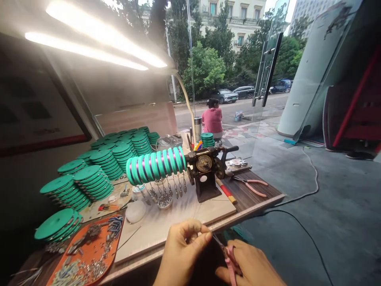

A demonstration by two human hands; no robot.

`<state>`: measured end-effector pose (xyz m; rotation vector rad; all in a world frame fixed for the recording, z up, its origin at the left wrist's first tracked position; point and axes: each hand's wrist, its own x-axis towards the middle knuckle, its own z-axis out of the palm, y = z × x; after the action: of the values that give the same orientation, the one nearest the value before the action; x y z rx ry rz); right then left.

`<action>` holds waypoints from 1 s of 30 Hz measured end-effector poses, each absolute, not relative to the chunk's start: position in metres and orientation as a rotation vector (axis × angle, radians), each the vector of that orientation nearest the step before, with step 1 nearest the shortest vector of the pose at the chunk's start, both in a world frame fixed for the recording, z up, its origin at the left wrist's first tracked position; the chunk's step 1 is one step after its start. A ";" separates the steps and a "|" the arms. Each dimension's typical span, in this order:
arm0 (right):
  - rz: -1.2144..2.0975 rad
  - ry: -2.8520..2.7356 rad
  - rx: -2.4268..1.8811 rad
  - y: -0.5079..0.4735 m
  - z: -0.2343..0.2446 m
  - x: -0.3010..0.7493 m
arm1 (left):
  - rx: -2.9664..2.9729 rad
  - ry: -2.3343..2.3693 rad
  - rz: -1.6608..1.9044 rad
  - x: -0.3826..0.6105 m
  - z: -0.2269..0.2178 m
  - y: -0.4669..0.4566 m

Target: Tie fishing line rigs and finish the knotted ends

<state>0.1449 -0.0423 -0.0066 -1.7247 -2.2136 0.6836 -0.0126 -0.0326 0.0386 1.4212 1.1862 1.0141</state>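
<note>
I've got the left hand pinched, contents unclear, right hand closed round pink scissors, lower centre; mid-frame green spools look wound, dangling metal pieces probably left to finish.

A camera worn on the head faces forward and down over a workbench in a wide view. The wearer's left hand and right hand loom nearest, at the lower edge; a hand-cranked winding machine stands at middle range near centre, a twin-tube lamp fills the upper left, and a car sits far beyond.
</note>
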 end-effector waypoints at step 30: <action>0.653 -1.865 -1.239 -0.017 0.050 0.133 | 2.204 1.581 0.593 -0.003 0.045 -0.034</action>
<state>0.1327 -0.0169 0.0502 -1.2391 -1.8645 0.6526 -0.0028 -0.0342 0.0448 2.2039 1.5815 0.5934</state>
